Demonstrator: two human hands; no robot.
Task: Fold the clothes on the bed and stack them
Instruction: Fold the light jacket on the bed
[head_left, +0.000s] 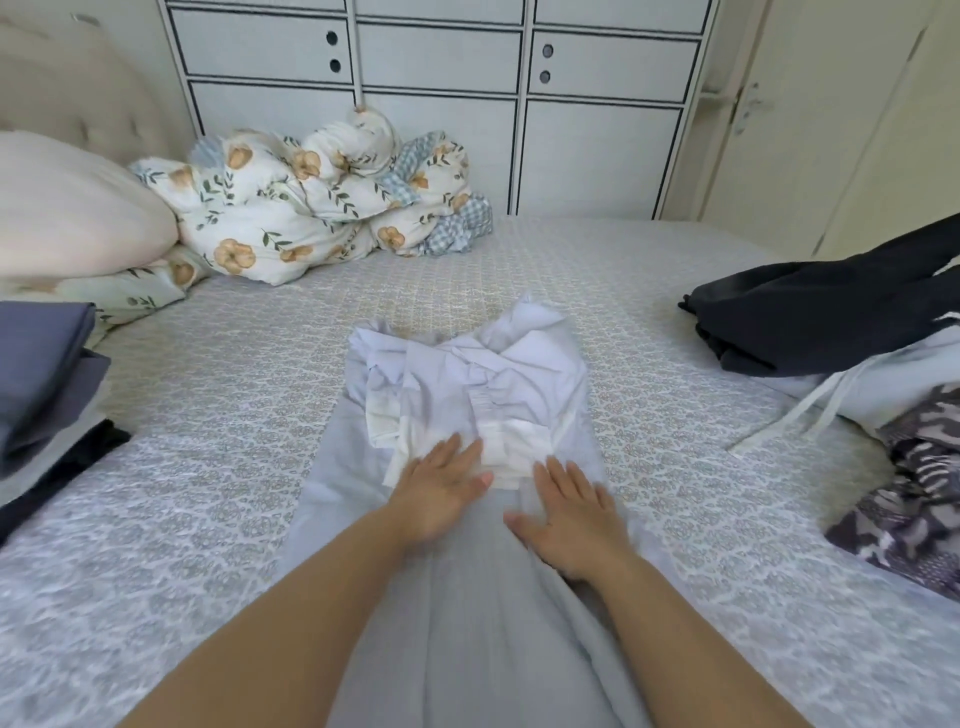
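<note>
Relative to the pale grey garment (467, 395) in the middle of the bed: its near end runs out of the bottom edge. Both hands on it, the left hand (441, 493) and right hand (566, 514), are motion-blurred. Left of it, a folded stack (47, 364) is cut by the left edge. Right of it, a dark garment (831, 312) and a camouflage piece (914, 493) are cut by the right edge.

On the bed (218, 395), whose cover is grey-and-white patterned, lie pale lavender trousers (457, 597) with white pocket linings, a white duvet (311, 208) with orange flowers and blue check, dark blue folded clothes (41, 364), a black garment (831, 312) and grey camouflage fabric (914, 499).
</note>
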